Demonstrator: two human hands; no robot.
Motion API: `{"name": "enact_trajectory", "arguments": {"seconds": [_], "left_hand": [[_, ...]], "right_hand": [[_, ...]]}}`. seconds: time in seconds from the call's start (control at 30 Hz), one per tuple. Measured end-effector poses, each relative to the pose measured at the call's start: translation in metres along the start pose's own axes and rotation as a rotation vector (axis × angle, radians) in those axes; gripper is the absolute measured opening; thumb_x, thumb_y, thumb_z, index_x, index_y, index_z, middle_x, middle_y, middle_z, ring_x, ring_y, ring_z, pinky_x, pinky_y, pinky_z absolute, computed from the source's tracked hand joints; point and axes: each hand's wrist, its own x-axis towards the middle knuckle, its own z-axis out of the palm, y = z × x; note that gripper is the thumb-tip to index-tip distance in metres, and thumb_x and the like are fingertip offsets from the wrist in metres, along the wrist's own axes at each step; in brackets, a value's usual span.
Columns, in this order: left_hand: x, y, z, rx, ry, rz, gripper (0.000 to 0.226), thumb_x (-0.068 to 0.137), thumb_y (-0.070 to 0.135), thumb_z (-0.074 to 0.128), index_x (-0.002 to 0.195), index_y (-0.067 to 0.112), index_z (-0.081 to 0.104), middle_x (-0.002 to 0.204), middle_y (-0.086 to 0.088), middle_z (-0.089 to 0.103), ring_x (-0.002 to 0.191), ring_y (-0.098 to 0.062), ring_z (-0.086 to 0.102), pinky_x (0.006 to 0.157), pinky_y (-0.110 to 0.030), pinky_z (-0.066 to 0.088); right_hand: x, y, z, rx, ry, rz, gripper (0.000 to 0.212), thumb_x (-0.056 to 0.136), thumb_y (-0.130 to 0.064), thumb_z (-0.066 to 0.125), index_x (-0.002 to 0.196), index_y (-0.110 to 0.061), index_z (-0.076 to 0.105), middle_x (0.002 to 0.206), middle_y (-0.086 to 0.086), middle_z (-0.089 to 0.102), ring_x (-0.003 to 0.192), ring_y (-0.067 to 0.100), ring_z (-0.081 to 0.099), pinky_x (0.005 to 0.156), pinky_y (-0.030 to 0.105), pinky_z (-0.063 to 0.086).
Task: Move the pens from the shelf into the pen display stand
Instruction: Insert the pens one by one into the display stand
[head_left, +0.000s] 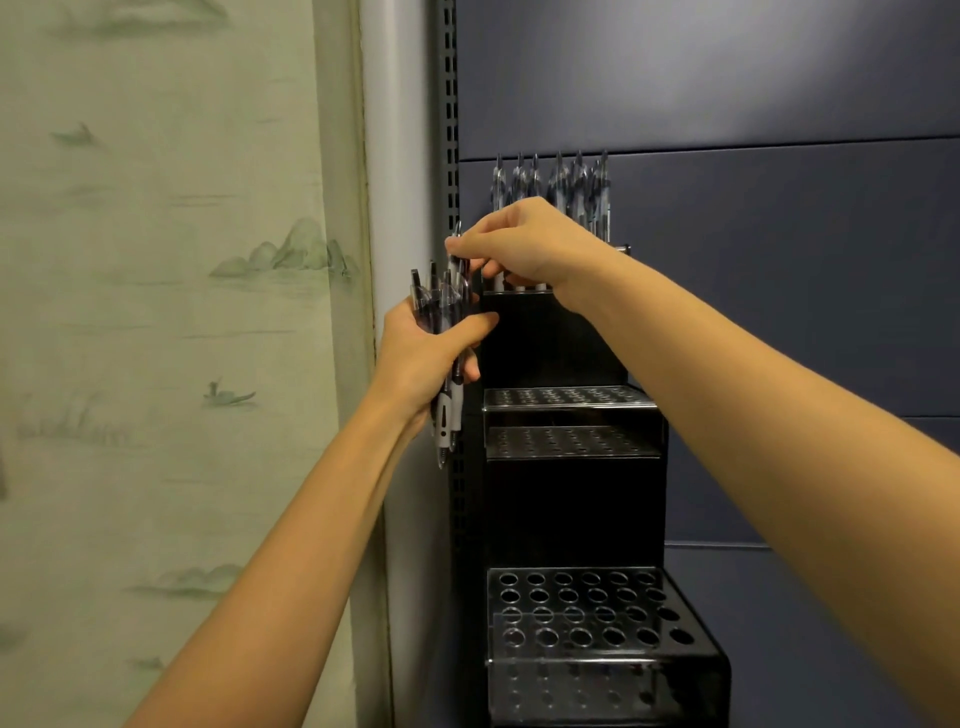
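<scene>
A dark blue-grey panelled back wall fills the right of the view. Pale wallpaper printed with green hills and boats covers the left, and a grey perforated metal upright stands between them.

Against the panel stands the tall black stepped pen display stand with rows of round holes. Its clear-fronted bottom tier and the two perforated middle tiers show only open holes. At the top tier a row of clear-barrelled black pens already stands upright, partly hidden behind the right hand.

Just left of the stand, the left hand is wrapped around a bundle of black-and-white click pens, with their tips pointing down below the fist. The right hand reaches across and pinches a single pen at the top of that bundle between thumb and fingertips. No shelf board with loose pens is in view.

The step looks like singling one pen out of the bundle for insertion. Next, that pen likely needs lifting clear of its neighbours, then turning tip down over an open hole and lowering straight in, while the left hand keeps the rest from slipping.
</scene>
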Motion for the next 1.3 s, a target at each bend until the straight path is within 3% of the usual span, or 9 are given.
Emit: {"name": "enact_trajectory", "arguments": {"seconds": [0.17, 0.33, 0.53, 0.67, 0.87, 1.03, 1.3], "left_hand": [[0.001, 0.0, -0.002, 0.011, 0.009, -0.009, 0.012, 0.082, 0.002, 0.068, 0.09, 0.003, 0.061, 0.051, 0.005, 0.058, 0.035, -0.01, 0.046, 0.04, -0.021, 0.04], [-0.006, -0.005, -0.004, 0.023, 0.006, -0.015, 0.02, 0.084, 0.004, 0.067, 0.099, -0.008, 0.06, 0.044, 0.007, 0.051, 0.033, -0.009, 0.041, 0.04, -0.018, 0.037], [-0.01, -0.008, -0.009, -0.008, -0.002, -0.056, 0.022, 0.086, 0.004, 0.064, 0.105, -0.003, 0.057, 0.045, 0.009, 0.05, 0.033, -0.009, 0.037, 0.04, -0.019, 0.035], [-0.014, -0.011, -0.017, -0.031, 0.033, -0.083, 0.007, 0.087, 0.006, 0.064, 0.092, 0.008, 0.059, 0.044, 0.008, 0.046, 0.034, -0.008, 0.036, 0.04, -0.02, 0.033], [-0.015, -0.01, -0.023, -0.032, 0.061, -0.063, 0.007, 0.088, 0.015, 0.064, 0.082, 0.014, 0.062, 0.049, 0.009, 0.046, 0.036, -0.009, 0.036, 0.04, -0.018, 0.032], [-0.017, -0.007, -0.02, -0.046, 0.06, -0.046, 0.01, 0.089, 0.015, 0.064, 0.079, 0.017, 0.062, 0.049, 0.01, 0.047, 0.036, -0.009, 0.036, 0.04, -0.017, 0.033], [-0.015, -0.005, -0.02, -0.051, 0.046, -0.036, 0.009, 0.089, 0.017, 0.064, 0.08, 0.016, 0.062, 0.05, 0.009, 0.046, 0.037, -0.01, 0.036, 0.04, -0.018, 0.033]], "right_hand": [[0.005, 0.0, 0.001, 0.029, 0.059, -0.034, 0.013, 0.088, -0.03, 0.065, 0.081, -0.019, 0.067, 0.072, -0.008, 0.06, 0.065, 0.001, 0.053, 0.059, 0.015, 0.038], [0.012, -0.007, -0.008, 0.046, 0.131, -0.054, 0.02, 0.091, -0.028, 0.061, 0.1, -0.012, 0.068, 0.077, -0.004, 0.063, 0.06, 0.001, 0.056, 0.051, 0.01, 0.046], [0.012, -0.014, -0.02, 0.14, 0.259, -0.116, 0.015, 0.096, -0.024, 0.053, 0.101, -0.012, 0.061, 0.083, -0.002, 0.068, 0.064, 0.003, 0.068, 0.062, 0.016, 0.056], [0.01, -0.013, -0.035, 0.125, 0.376, -0.131, 0.01, 0.096, -0.025, 0.054, 0.098, -0.017, 0.059, 0.087, -0.001, 0.068, 0.07, 0.008, 0.069, 0.066, 0.019, 0.057], [0.008, 0.012, -0.023, -0.15, 0.3, -0.108, 0.019, 0.094, -0.029, 0.056, 0.104, -0.014, 0.062, 0.091, 0.001, 0.068, 0.083, 0.015, 0.07, 0.089, 0.037, 0.055], [0.01, 0.028, -0.01, -0.235, 0.284, -0.064, 0.018, 0.093, -0.034, 0.057, 0.104, -0.02, 0.061, 0.097, 0.002, 0.069, 0.094, 0.019, 0.066, 0.09, 0.041, 0.054], [0.008, 0.044, 0.005, -0.251, 0.216, -0.031, 0.019, 0.093, -0.033, 0.057, 0.104, -0.017, 0.062, 0.096, 0.003, 0.07, 0.092, 0.02, 0.066, 0.088, 0.043, 0.054]]}}
